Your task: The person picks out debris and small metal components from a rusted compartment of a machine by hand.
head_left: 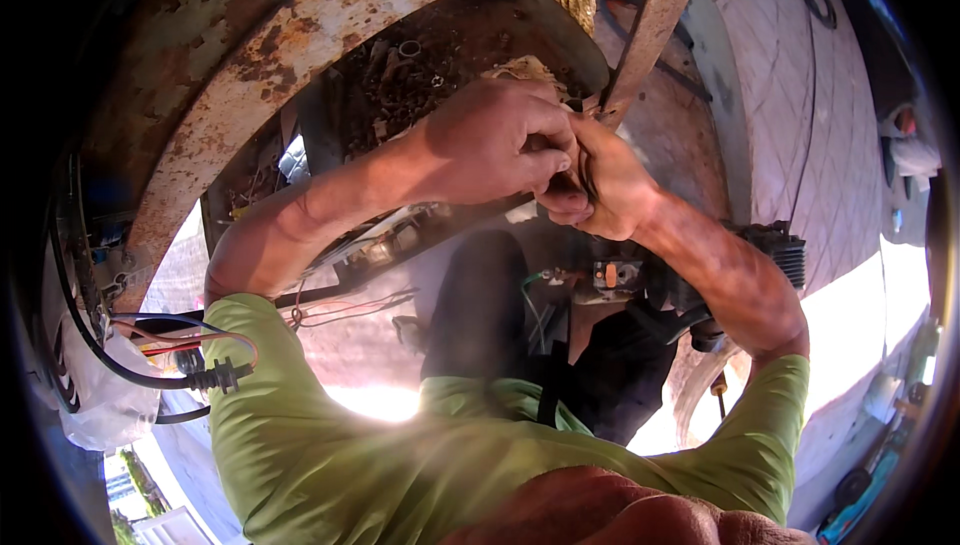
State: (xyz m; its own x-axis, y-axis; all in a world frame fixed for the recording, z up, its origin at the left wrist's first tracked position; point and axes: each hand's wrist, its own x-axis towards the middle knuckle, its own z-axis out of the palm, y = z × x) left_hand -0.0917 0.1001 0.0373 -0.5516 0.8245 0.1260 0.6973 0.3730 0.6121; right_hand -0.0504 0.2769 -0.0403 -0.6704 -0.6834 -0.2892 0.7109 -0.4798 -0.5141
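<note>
I see a rusty tray [485, 13] with lots of small metal bits [415, 85] in it. A cloudy plastic bag [105, 410] is off to the left. A rusty bar [655, 35] slants up just past the hands. The left hand [515, 135] is curled up against the right hand [610, 180], also curled. I can't tell what they hold; the fingers hide it.

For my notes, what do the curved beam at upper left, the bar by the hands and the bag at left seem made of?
Beam: likely painted steel; pale, worn paint breaks into brown rust patches.
Bar: probably steel too, its dull, brownish, blotchy surface suggesting rust.
Bag: apparently thin plastic, as it looks whitish, translucent and crinkled.
</note>
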